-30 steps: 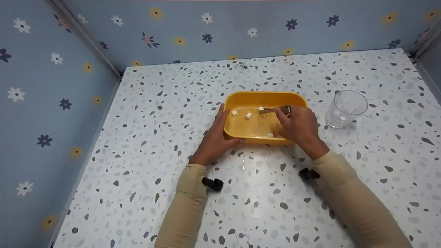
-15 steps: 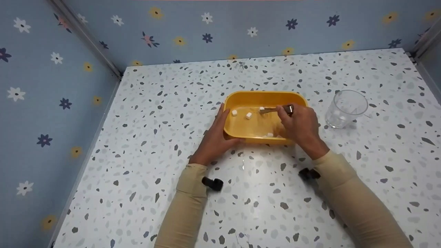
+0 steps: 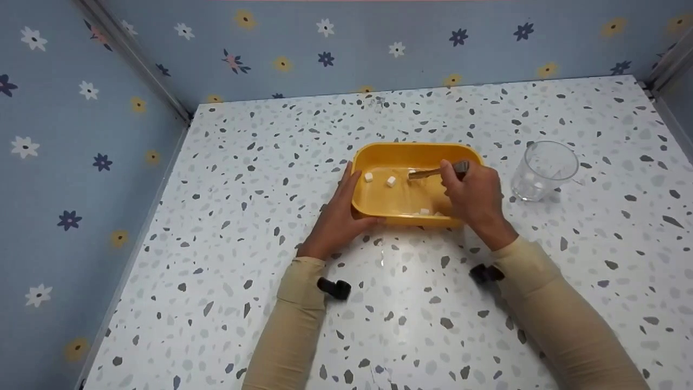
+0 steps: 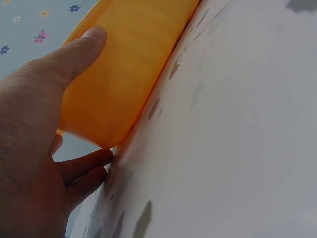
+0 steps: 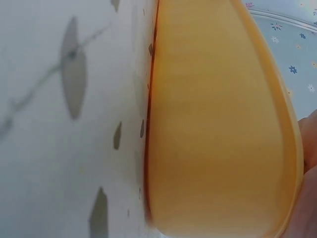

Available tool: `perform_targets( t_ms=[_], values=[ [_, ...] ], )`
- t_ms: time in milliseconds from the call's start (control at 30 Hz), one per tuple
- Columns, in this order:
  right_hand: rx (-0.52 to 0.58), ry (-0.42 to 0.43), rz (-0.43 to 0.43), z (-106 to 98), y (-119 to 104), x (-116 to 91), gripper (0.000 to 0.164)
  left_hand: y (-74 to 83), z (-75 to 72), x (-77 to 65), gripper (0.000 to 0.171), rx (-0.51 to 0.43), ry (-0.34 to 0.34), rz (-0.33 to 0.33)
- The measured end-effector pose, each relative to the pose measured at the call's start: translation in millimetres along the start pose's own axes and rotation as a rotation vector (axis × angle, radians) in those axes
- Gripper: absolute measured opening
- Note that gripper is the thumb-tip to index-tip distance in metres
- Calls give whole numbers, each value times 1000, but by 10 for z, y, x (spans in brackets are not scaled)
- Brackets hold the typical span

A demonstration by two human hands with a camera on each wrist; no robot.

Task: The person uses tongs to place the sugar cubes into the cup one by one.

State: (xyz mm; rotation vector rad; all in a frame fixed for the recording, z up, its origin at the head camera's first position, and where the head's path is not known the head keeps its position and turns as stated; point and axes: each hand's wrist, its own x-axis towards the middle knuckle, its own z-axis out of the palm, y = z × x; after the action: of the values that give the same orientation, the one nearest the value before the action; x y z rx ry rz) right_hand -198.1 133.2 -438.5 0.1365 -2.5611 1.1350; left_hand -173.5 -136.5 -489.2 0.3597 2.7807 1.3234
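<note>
A yellow plastic tray stands on the table with several small white cubes on its floor. My left hand steadies its left end, thumb on the near wall and fingers along the left side; in the left wrist view the thumb presses the wall. Over the tray's right end, my right hand holds slim metal tongs, pointing left. The tongs' tips are at a partly hidden white cube; whether they pinch it, I cannot tell. In the right wrist view the tray wall hides most of the hand.
To the right of the tray stands a clear glass mug, with some whitish pieces seemingly inside near its base. The speckled table meets a blue flowered wall behind and another on the left.
The right hand has tilted slightly and shifted a little right, raising the tongs' rear end. The cube at the tips is now more covered. The left hand and the tray have stayed put.
</note>
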Motion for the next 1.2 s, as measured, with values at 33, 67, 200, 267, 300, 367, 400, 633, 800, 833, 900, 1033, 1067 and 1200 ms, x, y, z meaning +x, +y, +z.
perform_targets(
  t_ms=[33,67,200,267,300,367,400,633,800,833,900,1033,1067,1200],
  values=[
    [13,5,0,-2,-3,-2,43,1,-2,0,108,1,-1,-2],
    [24,10,-1,-4,-2,-2,43,3,-3,-1,108,1,-1,-3],
    [34,11,11,-8,1,-2,43,10,-3,-2,109,-1,-2,-3],
    [29,8,19,-10,6,1,43,6,-3,-3,109,-3,-1,-1],
    [26,5,24,-8,11,3,43,5,-3,-3,110,-4,-2,-2],
    [24,2,34,-4,21,6,44,7,-4,-4,110,-7,-3,-3],
    [25,1,37,-2,27,8,44,6,-5,-4,110,-8,-3,-3],
    [40,21,19,0,41,9,44,2,-12,-7,110,-1,-8,0],
    [76,18,49,-16,37,8,46,-2,-17,-10,109,7,-12,6],
    [79,14,63,-21,37,9,46,-3,-16,-10,108,5,-12,5],
    [89,6,84,-33,33,10,47,0,-14,-9,109,1,-13,1],
    [113,5,108,-59,28,14,49,12,-8,-7,110,-3,-15,-10],
    [122,5,113,-64,26,14,49,15,-8,-6,111,-1,-14,-12],
    [150,15,118,-77,29,22,50,19,-10,-7,112,1,-14,-19]
  ],
)
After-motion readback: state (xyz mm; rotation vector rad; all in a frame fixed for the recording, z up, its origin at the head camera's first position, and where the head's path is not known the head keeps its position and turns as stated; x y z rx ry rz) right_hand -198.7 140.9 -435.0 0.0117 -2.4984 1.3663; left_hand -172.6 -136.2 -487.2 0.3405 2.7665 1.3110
